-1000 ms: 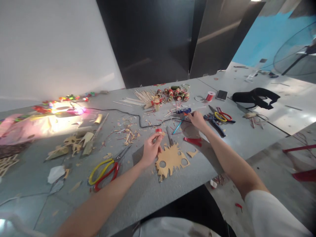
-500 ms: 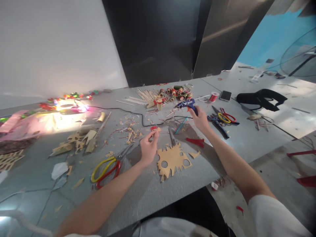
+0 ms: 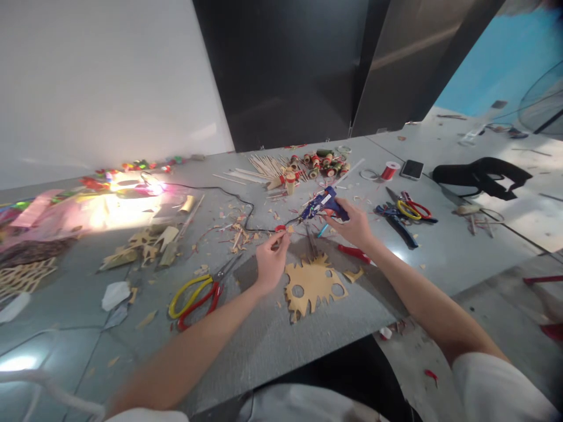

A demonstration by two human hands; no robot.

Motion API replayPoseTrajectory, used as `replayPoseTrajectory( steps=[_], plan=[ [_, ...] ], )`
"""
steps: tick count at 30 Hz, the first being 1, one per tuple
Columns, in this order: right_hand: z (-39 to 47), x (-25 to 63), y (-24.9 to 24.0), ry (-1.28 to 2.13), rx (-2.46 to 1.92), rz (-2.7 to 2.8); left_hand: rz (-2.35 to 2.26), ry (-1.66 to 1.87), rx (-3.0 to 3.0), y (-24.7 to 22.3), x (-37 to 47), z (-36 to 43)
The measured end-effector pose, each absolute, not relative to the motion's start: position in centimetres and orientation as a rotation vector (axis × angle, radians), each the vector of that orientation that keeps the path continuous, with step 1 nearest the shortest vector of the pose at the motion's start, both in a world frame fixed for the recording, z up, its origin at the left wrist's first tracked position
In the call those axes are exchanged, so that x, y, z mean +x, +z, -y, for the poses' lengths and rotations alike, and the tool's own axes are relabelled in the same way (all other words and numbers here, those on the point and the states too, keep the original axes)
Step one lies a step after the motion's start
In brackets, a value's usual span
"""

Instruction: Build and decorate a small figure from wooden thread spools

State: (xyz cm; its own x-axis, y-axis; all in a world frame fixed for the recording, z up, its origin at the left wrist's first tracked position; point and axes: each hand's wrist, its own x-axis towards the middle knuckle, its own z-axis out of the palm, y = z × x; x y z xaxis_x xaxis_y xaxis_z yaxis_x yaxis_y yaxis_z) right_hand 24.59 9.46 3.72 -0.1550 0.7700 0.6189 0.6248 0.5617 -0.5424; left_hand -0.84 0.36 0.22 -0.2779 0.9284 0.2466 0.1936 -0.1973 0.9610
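My left hand (image 3: 271, 261) pinches a small red-and-tan piece (image 3: 280, 228), too small to name. Wrapped round the handle of a blue glue gun (image 3: 323, 204) is my right hand (image 3: 354, 225). The gun's nozzle points left and down, just right of the pinched piece; whether they touch I cannot tell. Below my hands lies a tan sheet with round holes and jagged edges (image 3: 314, 284). A narrow metal blade (image 3: 311, 241) sticks out above that sheet. Beside my left forearm rest scissors with yellow and red handles (image 3: 197, 299).
Behind my hands lie thin sticks (image 3: 264, 167) and several small red-banded pieces (image 3: 319, 164). To the right are a red thread spool (image 3: 390, 171), a phone (image 3: 412, 170), pliers (image 3: 398, 225) and a black tool (image 3: 481, 176). A black cord (image 3: 220, 190) crosses the table near glowing lights (image 3: 147, 187).
My right hand has brought the glue gun left and down, with its nozzle close to the piece in my left hand. The whole view has shifted slightly.
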Motion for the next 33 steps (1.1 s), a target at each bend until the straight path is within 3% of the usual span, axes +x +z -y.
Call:
replayPoseTrajectory(
  steps=[33],
  plan=[
    [-10.0, 24.7, 2.1, -0.081, -0.878, 1.977, -1.427, 1.528, 1.370, 0.0, -0.7, -0.5]
  ],
)
